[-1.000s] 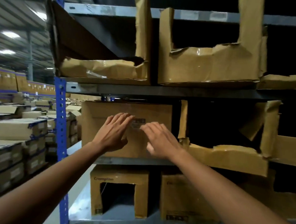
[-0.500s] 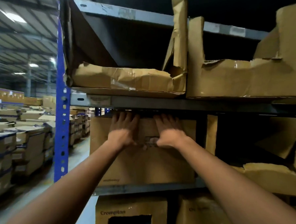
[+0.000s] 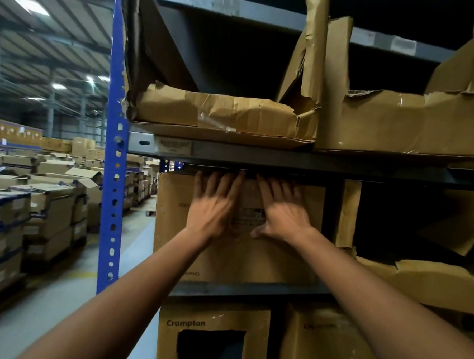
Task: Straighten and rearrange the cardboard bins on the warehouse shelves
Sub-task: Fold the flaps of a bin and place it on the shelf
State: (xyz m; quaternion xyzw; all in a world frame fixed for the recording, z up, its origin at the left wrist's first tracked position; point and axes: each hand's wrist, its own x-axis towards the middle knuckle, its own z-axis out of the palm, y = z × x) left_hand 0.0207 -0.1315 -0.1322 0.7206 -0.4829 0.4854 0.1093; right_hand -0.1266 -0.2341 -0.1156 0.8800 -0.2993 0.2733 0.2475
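Observation:
A closed brown cardboard box [image 3: 281, 264] stands on the middle shelf, at the rack's left end. My left hand [image 3: 214, 205] and my right hand [image 3: 279, 210] lie flat on its front face, side by side, fingers spread and reaching up to the box's top edge under the shelf beam [image 3: 286, 160]. Neither hand grips anything. On the shelf above sit a crumpled, torn bin [image 3: 220, 115] at the left and a cut-open bin [image 3: 384, 118] to its right. To the right of the box lies a collapsed bin [image 3: 431, 282].
The blue upright [image 3: 114, 145] marks the rack's left end. Below stand a Crompton box with a cut-out [image 3: 211, 331] and another box [image 3: 326, 343]. Stacks of cartons [image 3: 30, 215] fill the floor at the left, across an aisle.
Both hands rose from the middle of the box's front to its upper part and spread flat. The view moved closer to the rack and tilted upward.

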